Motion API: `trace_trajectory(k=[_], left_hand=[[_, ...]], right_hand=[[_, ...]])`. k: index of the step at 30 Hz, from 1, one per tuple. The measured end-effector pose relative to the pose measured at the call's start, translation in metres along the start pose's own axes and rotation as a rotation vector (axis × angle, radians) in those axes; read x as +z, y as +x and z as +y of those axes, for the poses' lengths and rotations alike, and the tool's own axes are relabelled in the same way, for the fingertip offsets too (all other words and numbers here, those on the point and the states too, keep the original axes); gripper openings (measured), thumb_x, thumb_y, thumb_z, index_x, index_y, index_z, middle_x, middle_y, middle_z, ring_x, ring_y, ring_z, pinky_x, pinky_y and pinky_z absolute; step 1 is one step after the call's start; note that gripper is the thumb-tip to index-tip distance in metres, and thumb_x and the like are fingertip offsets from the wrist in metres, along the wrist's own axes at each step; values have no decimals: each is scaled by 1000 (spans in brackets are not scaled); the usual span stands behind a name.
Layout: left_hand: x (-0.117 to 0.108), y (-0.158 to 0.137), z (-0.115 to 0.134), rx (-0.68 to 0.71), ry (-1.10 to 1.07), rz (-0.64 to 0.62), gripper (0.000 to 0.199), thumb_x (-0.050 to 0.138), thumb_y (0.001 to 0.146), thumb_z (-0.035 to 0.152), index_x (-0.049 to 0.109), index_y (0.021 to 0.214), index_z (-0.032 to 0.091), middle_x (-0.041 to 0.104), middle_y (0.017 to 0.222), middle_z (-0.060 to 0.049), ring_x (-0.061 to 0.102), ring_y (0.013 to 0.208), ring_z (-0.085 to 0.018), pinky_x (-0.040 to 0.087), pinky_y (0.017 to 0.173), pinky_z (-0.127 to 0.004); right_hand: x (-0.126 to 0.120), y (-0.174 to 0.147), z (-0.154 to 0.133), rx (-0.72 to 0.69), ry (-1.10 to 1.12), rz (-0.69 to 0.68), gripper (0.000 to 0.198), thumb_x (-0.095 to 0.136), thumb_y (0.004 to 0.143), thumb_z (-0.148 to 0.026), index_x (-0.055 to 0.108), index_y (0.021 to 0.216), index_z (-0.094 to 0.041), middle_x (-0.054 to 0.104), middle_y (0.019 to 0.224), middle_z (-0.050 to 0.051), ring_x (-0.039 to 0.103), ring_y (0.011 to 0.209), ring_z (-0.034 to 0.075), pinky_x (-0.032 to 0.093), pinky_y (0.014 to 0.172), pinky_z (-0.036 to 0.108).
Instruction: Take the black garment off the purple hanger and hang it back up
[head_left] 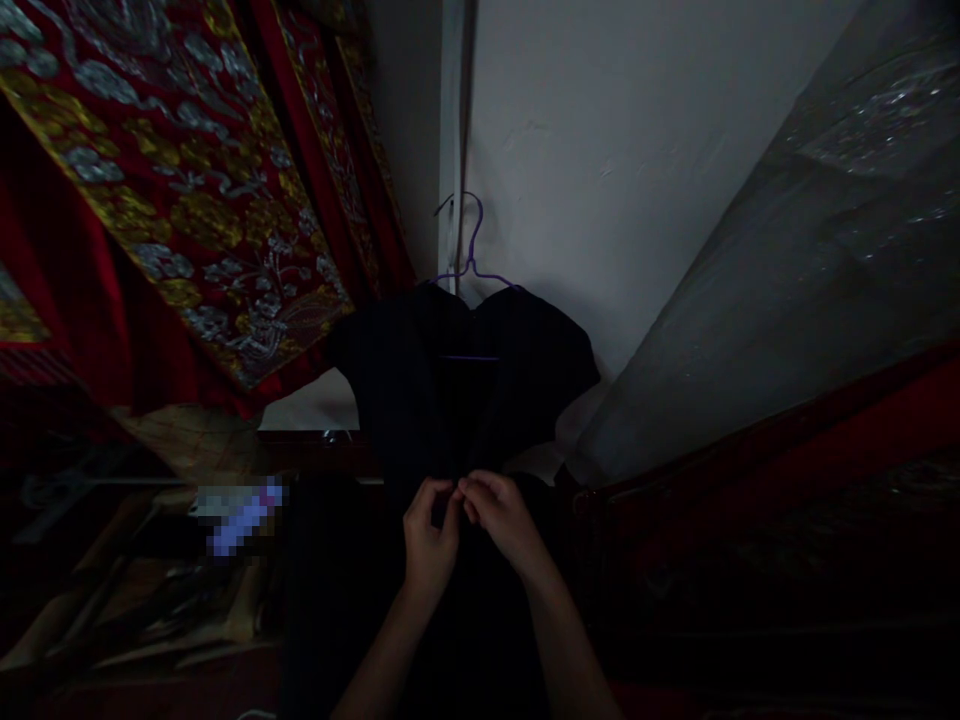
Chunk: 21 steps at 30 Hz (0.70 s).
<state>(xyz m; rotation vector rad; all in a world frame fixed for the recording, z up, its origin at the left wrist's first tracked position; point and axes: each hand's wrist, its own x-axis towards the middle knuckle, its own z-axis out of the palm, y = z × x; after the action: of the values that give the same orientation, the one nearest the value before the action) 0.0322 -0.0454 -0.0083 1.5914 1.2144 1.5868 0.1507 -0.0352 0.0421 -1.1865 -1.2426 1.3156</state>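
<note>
A dark short-sleeved garment [544, 350] with an open V neck hangs on a thin purple hanger [474, 240]. My left hand [433, 530] pinches at the garment's front, just below the neck opening, with thumb and fingers bent together. Touching it or nearly so, my right hand [499, 515] is closed in a pinch at the same spot. Between the fingertips it is too dark to make out a button or other fastening. The garment's lower part fades into black.
Red cloth [247, 220] with gold and silver embroidery hangs at the left. The hanger hooks near a pale vertical strip [452, 100] by the white wall [600, 150]. Clear plastic sheeting [795, 240] slopes down on the right. Wooden furniture [240, 605] stands at lower left.
</note>
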Motion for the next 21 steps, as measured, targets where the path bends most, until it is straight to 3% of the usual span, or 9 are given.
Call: trace_trajectory(k=[6, 10, 14, 17, 20, 21], left_hand=[[8, 4, -8, 46, 38, -60, 10, 51, 98, 20, 60, 93, 20, 64, 86, -3, 63, 80, -17, 48, 73, -27], [20, 3, -20, 79, 110, -84, 9, 52, 96, 20, 57, 88, 20, 61, 83, -3, 62, 77, -17, 48, 71, -27], [31, -2, -20, 106, 114, -175, 9, 50, 95, 19, 54, 88, 20, 61, 83, -4, 62, 76, -17, 48, 69, -27], [28, 9, -6, 94, 119, -278, 7, 50, 94, 18, 55, 89, 20, 62, 85, -4, 62, 76, -17, 49, 69, -28], [12, 46, 28, 63, 89, -421, 4, 57, 91, 17, 60, 92, 20, 67, 86, -3, 65, 78, -18, 50, 72, -30], [5, 64, 43, 97, 59, -410, 10, 59, 91, 17, 63, 100, 20, 69, 93, -5, 66, 83, -19, 51, 77, -31]], right_hand=[[1, 10, -22, 42, 142, 135, 36, 66, 72, -53, 61, 67, -18, 43, 47, -6, 36, 44, 8, 26, 45, 23], [-7, 52, -84, -138, 130, 232, 35, 67, 72, -51, 63, 69, -17, 44, 47, -6, 35, 43, 7, 22, 44, 22], [-9, 94, -146, -358, 44, 262, 31, 64, 81, -45, 64, 68, -16, 49, 48, -4, 41, 44, 8, 26, 45, 22], [-5, 99, -163, -450, 19, 250, 30, 61, 87, -42, 63, 71, -16, 51, 50, -4, 45, 46, 8, 29, 46, 22], [-6, 86, -160, -518, 7, 258, 30, 59, 91, -42, 62, 74, -18, 50, 51, -5, 46, 46, 8, 31, 48, 21], [-7, 81, -158, -533, -1, 260, 30, 58, 91, -43, 62, 75, -18, 50, 50, -6, 46, 45, 8, 32, 48, 21]])
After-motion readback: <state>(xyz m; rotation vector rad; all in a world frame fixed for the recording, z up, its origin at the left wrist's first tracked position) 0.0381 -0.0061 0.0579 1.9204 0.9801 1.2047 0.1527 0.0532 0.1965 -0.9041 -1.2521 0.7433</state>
